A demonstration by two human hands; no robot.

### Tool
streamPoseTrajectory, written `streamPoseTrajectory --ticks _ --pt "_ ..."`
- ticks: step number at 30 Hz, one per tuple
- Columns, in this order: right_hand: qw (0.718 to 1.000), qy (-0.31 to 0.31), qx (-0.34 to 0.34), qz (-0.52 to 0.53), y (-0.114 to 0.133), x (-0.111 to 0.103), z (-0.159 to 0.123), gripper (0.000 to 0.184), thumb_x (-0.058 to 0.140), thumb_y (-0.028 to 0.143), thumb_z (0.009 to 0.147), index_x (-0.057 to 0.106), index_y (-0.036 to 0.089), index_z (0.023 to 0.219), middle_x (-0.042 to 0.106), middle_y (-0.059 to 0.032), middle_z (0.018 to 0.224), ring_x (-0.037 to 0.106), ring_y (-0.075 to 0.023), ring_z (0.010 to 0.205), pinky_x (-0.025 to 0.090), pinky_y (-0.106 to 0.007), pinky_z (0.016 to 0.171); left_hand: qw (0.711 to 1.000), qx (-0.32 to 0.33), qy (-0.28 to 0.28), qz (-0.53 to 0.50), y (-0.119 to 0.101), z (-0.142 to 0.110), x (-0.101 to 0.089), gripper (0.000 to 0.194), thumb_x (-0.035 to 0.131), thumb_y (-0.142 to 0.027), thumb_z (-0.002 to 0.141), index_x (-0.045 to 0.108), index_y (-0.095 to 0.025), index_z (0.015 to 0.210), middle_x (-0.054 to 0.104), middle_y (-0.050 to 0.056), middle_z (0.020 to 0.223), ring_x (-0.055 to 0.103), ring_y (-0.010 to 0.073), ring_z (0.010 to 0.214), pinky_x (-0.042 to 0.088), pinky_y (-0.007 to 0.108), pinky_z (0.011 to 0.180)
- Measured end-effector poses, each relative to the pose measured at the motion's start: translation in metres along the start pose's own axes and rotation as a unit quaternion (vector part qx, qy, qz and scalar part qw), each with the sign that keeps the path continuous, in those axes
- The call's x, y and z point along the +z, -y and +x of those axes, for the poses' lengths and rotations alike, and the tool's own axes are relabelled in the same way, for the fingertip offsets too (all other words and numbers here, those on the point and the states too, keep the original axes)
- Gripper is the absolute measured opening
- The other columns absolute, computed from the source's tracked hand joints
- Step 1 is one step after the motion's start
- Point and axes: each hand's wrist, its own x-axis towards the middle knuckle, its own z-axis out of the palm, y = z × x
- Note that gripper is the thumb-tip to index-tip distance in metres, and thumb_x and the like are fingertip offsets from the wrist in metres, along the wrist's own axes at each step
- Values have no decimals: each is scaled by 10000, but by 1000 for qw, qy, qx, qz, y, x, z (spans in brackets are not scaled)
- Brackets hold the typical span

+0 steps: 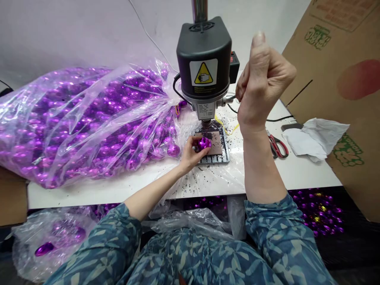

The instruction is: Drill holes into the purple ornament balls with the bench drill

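Observation:
My left hand (190, 153) pinches a shiny purple faceted bauble (204, 143) between thumb and fingers. It rests over a wooden block (217, 143) on the metal base plate (212, 159) of a small drill press (204, 51), under the spindle (206, 123). Raised at the right of the machine, my right hand (263, 79) is closed round what looks like its feed lever (230, 99). Most of that lever's end is hidden by the fingers, and the thumb points up. Dark shavings lie over the plate and around it.
A big clear plastic bag (118, 114) full of purple baubles lies left on the white table (89, 198). Red-handled scissors (278, 146) and crumpled white paper (311, 138) are at the right, beside a large cardboard box (335, 79). More baubles (317, 211) sit below the table edge.

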Motion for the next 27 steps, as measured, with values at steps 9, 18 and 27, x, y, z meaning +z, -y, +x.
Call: streamPoseTrajectory --ticks 9,18,27 --pt "999 -6 13 -48 0 -1 -1 735 476 895 820 295 254 510 287 45 438 266 -102 382 274 -363 471 817 199 497 213 -29 -119 -31 365 781 -454 956 685 -188 1187 746 141 1104 682 291 1017 559 414 891" --pt "999 -3 9 -38 -8 -5 -3 713 528 809 894 318 259 491 276 59 408 277 -77 397 279 -336 465 836 -48 80 540 1 -65 -117 236 672 -438 986 688 -203 1006 745 167 916 679 390 983 519 503 886" --pt "1000 12 7 -8 -7 -10 -7 640 578 643 950 377 228 506 314 80 444 306 -42 406 313 -278 526 761 -139 -12 634 37 -9 -136 664 597 -465 988 544 -16 1475 556 354 1508 506 523 1433 404 672 1178"
